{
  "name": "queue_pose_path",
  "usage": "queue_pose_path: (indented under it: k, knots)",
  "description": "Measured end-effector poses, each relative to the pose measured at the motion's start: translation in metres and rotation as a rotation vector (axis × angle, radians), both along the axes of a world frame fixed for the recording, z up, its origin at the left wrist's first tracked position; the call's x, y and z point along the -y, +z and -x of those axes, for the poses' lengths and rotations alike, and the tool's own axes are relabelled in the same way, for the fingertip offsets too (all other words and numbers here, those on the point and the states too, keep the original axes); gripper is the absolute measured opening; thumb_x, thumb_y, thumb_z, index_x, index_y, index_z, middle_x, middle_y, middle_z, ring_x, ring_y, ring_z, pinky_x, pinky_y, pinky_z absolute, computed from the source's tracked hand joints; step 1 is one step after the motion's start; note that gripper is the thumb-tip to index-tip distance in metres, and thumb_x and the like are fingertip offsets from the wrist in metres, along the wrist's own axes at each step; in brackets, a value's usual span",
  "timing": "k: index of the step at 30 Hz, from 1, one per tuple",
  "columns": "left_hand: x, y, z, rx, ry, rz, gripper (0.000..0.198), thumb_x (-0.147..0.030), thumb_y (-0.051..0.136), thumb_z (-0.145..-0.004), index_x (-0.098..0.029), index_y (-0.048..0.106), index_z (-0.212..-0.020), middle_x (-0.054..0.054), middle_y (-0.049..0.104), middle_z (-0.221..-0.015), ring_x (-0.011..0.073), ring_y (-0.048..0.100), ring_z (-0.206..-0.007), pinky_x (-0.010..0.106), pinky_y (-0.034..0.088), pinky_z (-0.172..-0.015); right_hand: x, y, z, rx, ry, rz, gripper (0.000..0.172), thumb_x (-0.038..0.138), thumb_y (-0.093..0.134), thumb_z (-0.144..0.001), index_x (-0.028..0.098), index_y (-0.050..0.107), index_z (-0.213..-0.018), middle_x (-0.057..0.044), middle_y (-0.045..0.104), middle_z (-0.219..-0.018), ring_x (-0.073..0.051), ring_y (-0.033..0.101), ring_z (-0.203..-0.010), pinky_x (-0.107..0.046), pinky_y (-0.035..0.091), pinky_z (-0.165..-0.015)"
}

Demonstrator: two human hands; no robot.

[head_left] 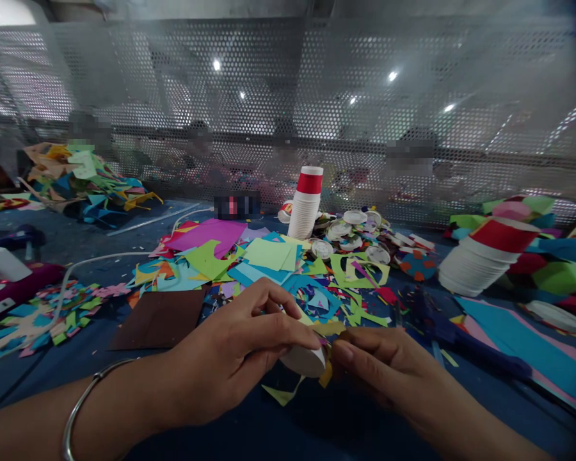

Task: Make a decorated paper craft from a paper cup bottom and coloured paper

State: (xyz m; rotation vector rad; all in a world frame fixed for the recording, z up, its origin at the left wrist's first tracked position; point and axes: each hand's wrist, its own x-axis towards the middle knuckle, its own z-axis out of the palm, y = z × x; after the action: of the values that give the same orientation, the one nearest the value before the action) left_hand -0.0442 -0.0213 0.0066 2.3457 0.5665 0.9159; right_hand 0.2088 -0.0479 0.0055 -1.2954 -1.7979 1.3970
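Near the table's front, my left hand is closed around a small white paper cup piece with a round, flat face. Yellow paper juts from the piece's far side, and more yellow shows below it. My right hand meets it from the right, thumb and forefinger pinched on the yellow paper. The fingertips partly hide where paper and cup piece meet. Beneath them, a light green paper scrap lies on the dark blue table. Left of my left hand is a dark brown paper sheet.
Coloured paper scraps cover the middle. Stacked paper cups stand behind, beside a pile of white discs. Another cup stack leans at right, near a dark blue glue gun. A purple power strip lies left.
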Motion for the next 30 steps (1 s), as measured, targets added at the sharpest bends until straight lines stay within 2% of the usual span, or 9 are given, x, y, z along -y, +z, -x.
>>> queue_pose_path:
  k: [3, 10, 16, 22, 30]
  knots:
    - [-0.0004, -0.0003, 0.0002, -0.005, -0.009, 0.006, 0.046, -0.002, 0.047, -0.094, -0.035, 0.06, -0.123, 0.003, 0.047, -0.121, 0.0135, 0.053, -0.106, 0.028, 0.047, -0.092, 0.0008, 0.0007, -0.0001, 0.029, 0.002, -0.021, 0.049, 0.063, 0.051, -0.094, 0.019, 0.065, -0.078, 0.006, 0.035, -0.058, -0.008, 0.023, -0.049, -0.025, 0.018, -0.046]
    - [-0.0011, -0.0032, 0.0, -0.001, -0.062, 0.009, 0.048, 0.0, 0.046, -0.094, -0.034, 0.059, -0.124, 0.003, 0.045, -0.125, 0.0107, 0.056, -0.101, 0.025, 0.049, -0.089, 0.0022, 0.0061, 0.0018, 0.105, 0.047, -0.152, 0.047, 0.059, 0.049, -0.097, 0.019, 0.064, -0.077, 0.002, 0.051, -0.069, -0.012, 0.039, -0.064, -0.026, 0.029, -0.058]
    - [-0.0014, -0.0029, 0.0032, -0.016, -0.053, -0.041, 0.047, 0.001, 0.044, -0.094, -0.033, 0.06, -0.123, 0.006, 0.047, -0.124, 0.0142, 0.056, -0.106, 0.029, 0.051, -0.092, 0.0021, 0.0062, 0.0021, 0.09, 0.046, -0.148, 0.042, 0.055, 0.054, -0.096, 0.02, 0.063, -0.075, 0.003, 0.05, -0.069, -0.011, 0.039, -0.063, -0.026, 0.029, -0.057]
    - [-0.0026, 0.0024, 0.0019, 0.003, -0.055, -0.135, 0.044, 0.0, 0.046, -0.094, -0.03, 0.061, -0.123, 0.006, 0.049, -0.122, 0.0157, 0.056, -0.111, 0.03, 0.051, -0.094, 0.0023, 0.0065, 0.0005, 0.115, 0.017, -0.156, 0.047, 0.059, 0.05, -0.096, 0.021, 0.064, -0.073, 0.003, 0.045, -0.063, -0.011, 0.032, -0.056, -0.027, 0.027, -0.054]
    - [-0.0021, 0.0033, 0.0011, -0.006, -0.058, -0.172, 0.046, 0.001, 0.046, -0.094, -0.031, 0.061, -0.124, 0.005, 0.05, -0.121, 0.0147, 0.056, -0.112, 0.028, 0.051, -0.095, 0.0034, 0.0063, 0.001, 0.092, 0.02, -0.167, 0.047, 0.058, 0.051, -0.096, 0.02, 0.062, -0.071, 0.003, 0.05, -0.066, -0.011, 0.038, -0.059, -0.025, 0.029, -0.055]
